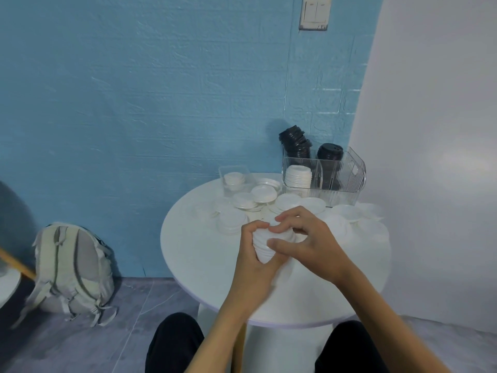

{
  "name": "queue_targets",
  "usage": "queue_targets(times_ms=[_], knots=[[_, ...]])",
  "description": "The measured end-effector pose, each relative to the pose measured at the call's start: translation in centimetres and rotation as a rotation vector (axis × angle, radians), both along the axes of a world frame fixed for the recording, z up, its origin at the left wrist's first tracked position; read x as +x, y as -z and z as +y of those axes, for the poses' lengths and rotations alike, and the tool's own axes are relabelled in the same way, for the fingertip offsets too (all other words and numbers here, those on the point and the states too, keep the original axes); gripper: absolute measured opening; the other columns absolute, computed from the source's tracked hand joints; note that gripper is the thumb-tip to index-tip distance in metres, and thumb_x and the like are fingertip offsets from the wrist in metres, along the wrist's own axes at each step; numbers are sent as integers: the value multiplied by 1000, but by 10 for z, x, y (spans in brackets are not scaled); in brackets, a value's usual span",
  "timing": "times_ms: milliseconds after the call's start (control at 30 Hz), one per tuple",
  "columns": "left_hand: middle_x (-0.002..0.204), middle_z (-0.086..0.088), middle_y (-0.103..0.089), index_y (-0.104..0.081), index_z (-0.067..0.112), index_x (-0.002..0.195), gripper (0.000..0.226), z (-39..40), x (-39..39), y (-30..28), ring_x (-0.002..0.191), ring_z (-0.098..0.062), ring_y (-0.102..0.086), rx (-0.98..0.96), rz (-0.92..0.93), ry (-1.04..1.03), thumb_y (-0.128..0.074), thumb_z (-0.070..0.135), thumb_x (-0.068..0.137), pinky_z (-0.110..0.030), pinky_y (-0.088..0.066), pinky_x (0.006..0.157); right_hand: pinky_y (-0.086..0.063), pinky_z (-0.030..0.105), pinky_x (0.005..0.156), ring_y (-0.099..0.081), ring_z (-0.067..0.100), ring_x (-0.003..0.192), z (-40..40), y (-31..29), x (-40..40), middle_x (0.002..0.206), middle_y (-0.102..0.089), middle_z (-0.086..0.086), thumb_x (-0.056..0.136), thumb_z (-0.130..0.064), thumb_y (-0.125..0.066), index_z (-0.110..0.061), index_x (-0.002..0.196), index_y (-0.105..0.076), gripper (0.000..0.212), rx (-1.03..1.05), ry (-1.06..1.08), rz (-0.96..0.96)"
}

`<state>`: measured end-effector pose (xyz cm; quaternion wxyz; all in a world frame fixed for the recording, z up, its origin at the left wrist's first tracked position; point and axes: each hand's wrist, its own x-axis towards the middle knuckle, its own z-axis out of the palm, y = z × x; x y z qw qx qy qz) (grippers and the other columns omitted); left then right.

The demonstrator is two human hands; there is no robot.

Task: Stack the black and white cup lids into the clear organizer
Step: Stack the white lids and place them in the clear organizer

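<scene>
Wht table (pixel 204 265) — nested wht lids (pixel 262 244)

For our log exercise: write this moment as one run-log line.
both hands: hold white lids | organizer: black, white stacks | loose lids: table

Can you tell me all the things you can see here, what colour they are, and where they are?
clear organizer: one, see-through, back right of table
black lids: two stacks, black, in organizer
white lid stack: one, white, organizer's front left slot
loose white lids: many, white, scattered mid-table
small clear tray: one, see-through, left of organizer, white lids inside
round table: one, white
backpack: one, pale grey-green, on floor by the blue wall
wall switch: one, white, top of wall
held lid stack: one, white, between both hands
left hand: grips stack
right hand: grips stack
</scene>
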<state>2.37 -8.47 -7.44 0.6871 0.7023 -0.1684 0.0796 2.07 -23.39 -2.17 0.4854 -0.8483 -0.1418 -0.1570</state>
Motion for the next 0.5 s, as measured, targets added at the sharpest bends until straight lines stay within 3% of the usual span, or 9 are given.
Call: queue_targets(times_ms=[133,267,400,500], knots=[[142,17,-49,-43,47,119,50,1,-1,0,128,1,-51,-8,7,33,-79,31,87,-38,-44,112,-39,8,90,-61,0,110,3,9,-3,111,-65,-13,76,-20,-87,-28,87,-77,17,15,23,-22],[135,10,-53,-43,40,122,50,0,-1,-1,125,-8,-54,-23,14,38,-74,41,84,-45,-45,110,-41,11,94,-61,0,114,3,18,-3,112,-65,-14,79,-22,-85,-28,93,-78,16,69,17,-37],[129,21,-54,-44,43,121,50,0,-2,-2,125,-4,-53,-19,-10,38,-72,53,80,-40,-44,110,-41,15,99,-58,2,122,7,29,-8,120,-65,-19,90,-30,-76,-31,101,-79,12,185,2,-42],[123,25,-55,-45,48,115,46,-1,-1,-1,123,-4,-53,-25,-13,30,-73,52,79,-34,-43,108,-45,21,101,-60,3,120,-4,22,-1,122,-67,-18,96,-44,-60,-34,107,-78,24,241,-56,1]])
